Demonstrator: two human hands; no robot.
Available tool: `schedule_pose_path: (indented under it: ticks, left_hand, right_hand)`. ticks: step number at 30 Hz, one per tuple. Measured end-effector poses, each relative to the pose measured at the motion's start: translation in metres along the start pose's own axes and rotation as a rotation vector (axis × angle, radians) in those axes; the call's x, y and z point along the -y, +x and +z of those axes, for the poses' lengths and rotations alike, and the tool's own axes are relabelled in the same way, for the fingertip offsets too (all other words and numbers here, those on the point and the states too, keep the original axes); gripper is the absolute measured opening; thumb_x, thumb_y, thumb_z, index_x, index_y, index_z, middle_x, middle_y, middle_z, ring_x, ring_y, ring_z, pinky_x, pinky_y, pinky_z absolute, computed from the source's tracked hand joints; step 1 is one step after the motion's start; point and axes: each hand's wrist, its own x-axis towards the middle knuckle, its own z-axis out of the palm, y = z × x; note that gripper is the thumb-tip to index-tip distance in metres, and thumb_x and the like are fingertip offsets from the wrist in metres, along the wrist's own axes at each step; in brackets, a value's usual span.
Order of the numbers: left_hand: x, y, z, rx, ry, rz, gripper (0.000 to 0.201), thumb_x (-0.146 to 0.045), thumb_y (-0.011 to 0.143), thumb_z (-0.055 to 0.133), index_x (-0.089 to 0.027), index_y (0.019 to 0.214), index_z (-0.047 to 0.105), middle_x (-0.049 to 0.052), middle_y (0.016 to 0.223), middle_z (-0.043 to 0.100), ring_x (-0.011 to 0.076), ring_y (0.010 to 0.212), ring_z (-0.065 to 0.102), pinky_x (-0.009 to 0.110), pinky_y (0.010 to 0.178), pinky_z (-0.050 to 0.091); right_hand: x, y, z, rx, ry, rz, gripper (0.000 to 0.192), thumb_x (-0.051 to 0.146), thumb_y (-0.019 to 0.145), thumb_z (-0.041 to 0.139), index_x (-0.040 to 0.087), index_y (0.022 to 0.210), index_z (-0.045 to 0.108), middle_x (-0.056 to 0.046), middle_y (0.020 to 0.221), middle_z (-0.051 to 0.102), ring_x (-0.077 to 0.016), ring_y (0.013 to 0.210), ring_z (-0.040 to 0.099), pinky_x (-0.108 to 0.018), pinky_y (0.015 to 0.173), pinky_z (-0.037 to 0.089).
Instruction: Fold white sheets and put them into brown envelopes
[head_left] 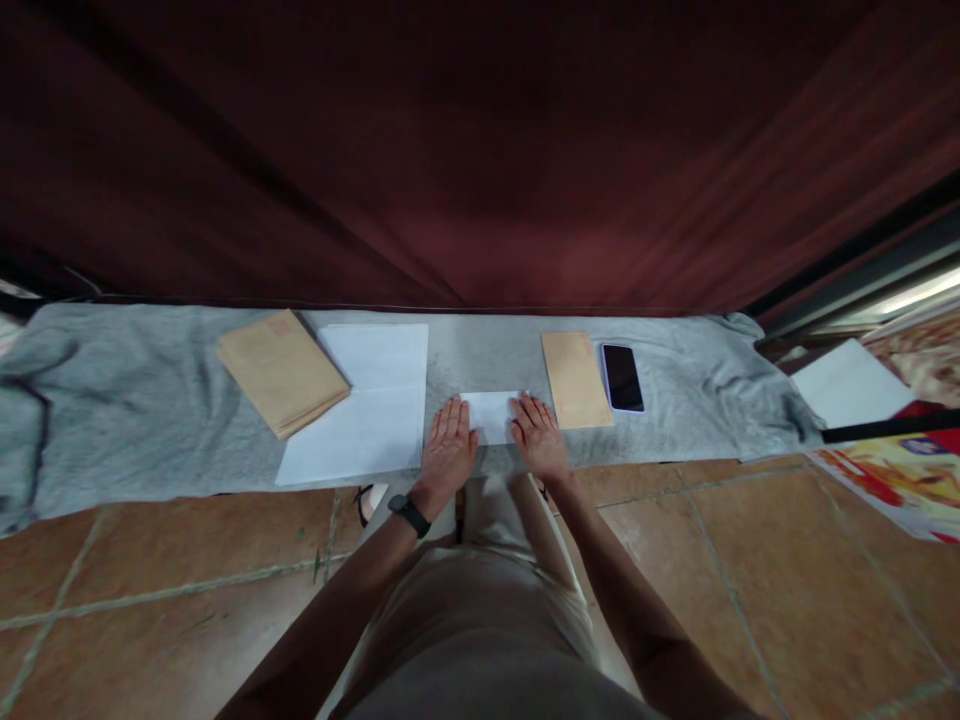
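A small white sheet of paper [493, 418], apparently folded, lies on the grey cloth in front of me. My left hand [450, 440] rests flat across its left end, fingers stretched out. On the right end lies my right hand [538, 436], also flat with its fingers extended. Just right of that hand is a brown envelope [577, 380]. To the left of my left hand are large white sheets of paper [382, 410], with a stack of brown envelopes [285, 370] overlapping their left side.
A phone [622, 378] lies right of the single envelope. Grey cloth [150, 390] covers the narrow table, rumpled at both ends. Behind it hangs a dark red curtain [480, 180]. At far right are a white sheet [853, 384] and a colourful printed box or poster [900, 480].
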Motion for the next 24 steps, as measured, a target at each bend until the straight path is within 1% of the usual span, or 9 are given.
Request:
schedule_pose_path:
  ticks: [6, 9, 11, 13, 16, 18, 20, 22, 24]
  left_hand:
    - [0.003, -0.007, 0.001, -0.058, -0.006, -0.054, 0.06, -0.029, 0.102, 0.034, -0.008, 0.158, 0.028, 0.021, 0.159, 0.042, 0.0326, 0.151, 0.035, 0.055, 0.119, 0.037]
    - [0.004, -0.007, -0.003, -0.065, -0.031, -0.075, 0.056, -0.027, 0.101, 0.037, -0.007, 0.153, 0.038, 0.021, 0.155, 0.047, 0.0334, 0.147, 0.04, 0.053, 0.117, 0.04]
    - [0.004, -0.004, -0.006, -0.05, -0.052, -0.109, 0.051, -0.026, 0.099, 0.041, -0.008, 0.146, 0.048, 0.021, 0.148, 0.053, 0.0339, 0.14, 0.048, 0.052, 0.114, 0.044]
    - [0.004, 0.001, -0.008, -0.052, -0.08, -0.152, 0.047, -0.026, 0.096, 0.044, -0.009, 0.139, 0.056, 0.021, 0.139, 0.059, 0.0344, 0.128, 0.056, 0.052, 0.108, 0.049]
    - [0.006, 0.007, -0.008, -0.109, -0.147, -0.2, 0.046, -0.026, 0.094, 0.047, -0.014, 0.138, 0.057, 0.017, 0.123, 0.066, 0.0319, 0.113, 0.063, 0.051, 0.1, 0.054]
    - [0.007, 0.011, -0.007, -0.137, -0.219, -0.23, 0.047, -0.027, 0.094, 0.048, -0.016, 0.138, 0.057, 0.014, 0.114, 0.068, 0.029, 0.106, 0.066, 0.047, 0.097, 0.056]
    - [0.008, 0.015, -0.007, -0.12, -0.315, -0.284, 0.046, -0.029, 0.093, 0.05, -0.016, 0.136, 0.058, 0.012, 0.106, 0.069, 0.0261, 0.095, 0.068, 0.043, 0.089, 0.059]
    - [0.008, 0.019, -0.009, -0.066, -0.413, -0.363, 0.047, -0.03, 0.091, 0.054, -0.015, 0.135, 0.059, 0.01, 0.098, 0.07, 0.0241, 0.086, 0.068, 0.039, 0.082, 0.059]
    - [0.007, 0.024, -0.013, 0.005, -0.512, -0.467, 0.047, -0.029, 0.087, 0.06, -0.015, 0.131, 0.061, 0.008, 0.093, 0.07, 0.0236, 0.084, 0.068, 0.037, 0.081, 0.057]
  right_hand:
    - [-0.001, -0.002, 0.001, -0.011, 0.013, 0.007, 0.049, 0.034, 0.106, 0.038, 0.018, 0.151, 0.049, -0.012, 0.159, 0.044, -0.0291, 0.148, 0.039, -0.052, 0.121, 0.034]
    - [-0.001, -0.002, -0.001, -0.007, 0.014, 0.005, 0.049, 0.035, 0.106, 0.038, 0.017, 0.151, 0.049, -0.012, 0.158, 0.045, -0.0293, 0.147, 0.039, -0.051, 0.12, 0.034]
    - [-0.001, -0.002, -0.002, -0.01, 0.018, 0.007, 0.049, 0.035, 0.106, 0.038, 0.017, 0.151, 0.049, -0.012, 0.158, 0.046, -0.0289, 0.147, 0.039, -0.052, 0.12, 0.034]
    - [0.0, -0.002, -0.002, -0.013, 0.021, 0.008, 0.049, 0.035, 0.106, 0.038, 0.018, 0.151, 0.049, -0.012, 0.158, 0.047, -0.0285, 0.147, 0.039, -0.051, 0.12, 0.034]
    - [0.0, -0.002, -0.002, -0.015, 0.018, 0.009, 0.049, 0.034, 0.106, 0.038, 0.018, 0.151, 0.049, -0.012, 0.158, 0.047, -0.0282, 0.147, 0.04, -0.051, 0.121, 0.034]
    - [0.001, -0.002, -0.002, -0.014, 0.014, 0.009, 0.049, 0.034, 0.106, 0.039, 0.017, 0.15, 0.05, -0.012, 0.158, 0.046, -0.0281, 0.147, 0.04, -0.051, 0.121, 0.033]
    - [0.001, -0.002, -0.002, -0.017, 0.011, 0.011, 0.048, 0.033, 0.106, 0.039, 0.017, 0.15, 0.05, -0.012, 0.158, 0.046, -0.0281, 0.147, 0.04, -0.05, 0.121, 0.033]
    - [0.001, -0.002, -0.002, -0.021, 0.013, 0.014, 0.048, 0.033, 0.106, 0.039, 0.017, 0.15, 0.05, -0.012, 0.158, 0.047, -0.0284, 0.147, 0.039, -0.051, 0.121, 0.033]
    - [0.001, -0.003, -0.001, -0.025, 0.017, 0.014, 0.049, 0.033, 0.106, 0.039, 0.017, 0.151, 0.049, -0.012, 0.158, 0.046, -0.0289, 0.147, 0.039, -0.052, 0.121, 0.033]
